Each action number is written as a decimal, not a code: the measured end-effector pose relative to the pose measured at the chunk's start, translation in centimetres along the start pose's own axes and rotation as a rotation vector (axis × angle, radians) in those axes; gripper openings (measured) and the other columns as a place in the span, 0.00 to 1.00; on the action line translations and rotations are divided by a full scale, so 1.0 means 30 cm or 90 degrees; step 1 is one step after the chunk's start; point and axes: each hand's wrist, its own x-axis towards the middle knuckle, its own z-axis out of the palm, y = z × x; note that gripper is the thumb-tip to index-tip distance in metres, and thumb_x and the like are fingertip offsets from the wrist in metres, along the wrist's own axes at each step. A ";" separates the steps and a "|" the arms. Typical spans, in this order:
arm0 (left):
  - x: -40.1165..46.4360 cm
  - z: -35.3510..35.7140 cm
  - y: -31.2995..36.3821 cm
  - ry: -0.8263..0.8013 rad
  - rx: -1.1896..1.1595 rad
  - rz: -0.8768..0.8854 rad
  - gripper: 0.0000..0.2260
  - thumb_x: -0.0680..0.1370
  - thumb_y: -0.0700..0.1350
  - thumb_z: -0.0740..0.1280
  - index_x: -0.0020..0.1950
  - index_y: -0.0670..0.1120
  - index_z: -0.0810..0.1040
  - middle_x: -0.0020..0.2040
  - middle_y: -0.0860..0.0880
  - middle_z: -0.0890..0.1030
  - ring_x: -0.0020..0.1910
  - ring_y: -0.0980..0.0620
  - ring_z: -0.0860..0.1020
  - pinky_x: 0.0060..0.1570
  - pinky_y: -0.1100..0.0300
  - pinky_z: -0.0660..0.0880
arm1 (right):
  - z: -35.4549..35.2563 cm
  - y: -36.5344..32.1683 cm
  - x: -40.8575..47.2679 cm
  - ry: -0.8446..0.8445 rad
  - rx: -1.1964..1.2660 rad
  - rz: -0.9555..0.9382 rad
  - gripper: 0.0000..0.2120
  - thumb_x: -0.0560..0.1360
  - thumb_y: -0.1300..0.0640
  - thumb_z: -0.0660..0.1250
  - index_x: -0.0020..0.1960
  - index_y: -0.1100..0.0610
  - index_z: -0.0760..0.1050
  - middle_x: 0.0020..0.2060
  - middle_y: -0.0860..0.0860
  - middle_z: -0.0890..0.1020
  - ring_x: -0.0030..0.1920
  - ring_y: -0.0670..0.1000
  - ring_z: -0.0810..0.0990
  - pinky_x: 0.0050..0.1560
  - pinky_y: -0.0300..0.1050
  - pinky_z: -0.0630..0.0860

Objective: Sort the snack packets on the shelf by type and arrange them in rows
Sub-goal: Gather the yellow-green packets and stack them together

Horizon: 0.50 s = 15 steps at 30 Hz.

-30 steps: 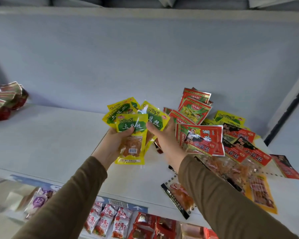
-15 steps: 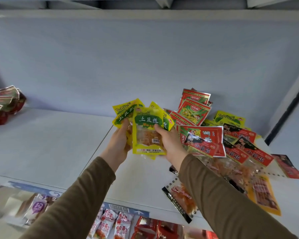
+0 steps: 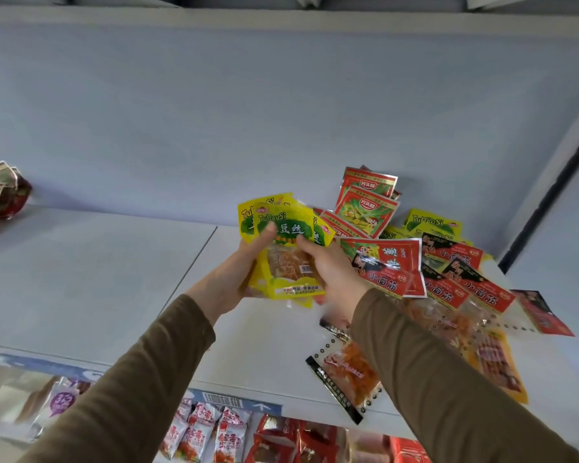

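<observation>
Left hand [image 3: 234, 279], right hand [image 3: 328, 269] both grip yellow packets [image 3: 283, 248] above shelf [image 3: 97, 279]

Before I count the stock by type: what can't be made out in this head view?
- How many yellow packets are stacked: the front one, left hand and right hand cover the rest.
- Red packets at far left: cut by the frame edge.
- Lower-shelf packets: blurred, cropped at the bottom.

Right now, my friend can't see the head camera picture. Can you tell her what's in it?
Two hands, the left hand and right hand, hold a stack of yellow snack packets above a white shelf. A jumbled pile of red and yellow packets lies to the right.
</observation>
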 end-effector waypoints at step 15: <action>0.041 0.094 -0.085 -0.030 -0.182 0.008 0.21 0.73 0.43 0.72 0.66 0.41 0.80 0.60 0.38 0.85 0.48 0.43 0.87 0.41 0.52 0.84 | 0.010 -0.049 -0.064 0.073 -0.086 -0.096 0.26 0.82 0.49 0.66 0.77 0.55 0.67 0.72 0.54 0.74 0.71 0.57 0.73 0.71 0.61 0.71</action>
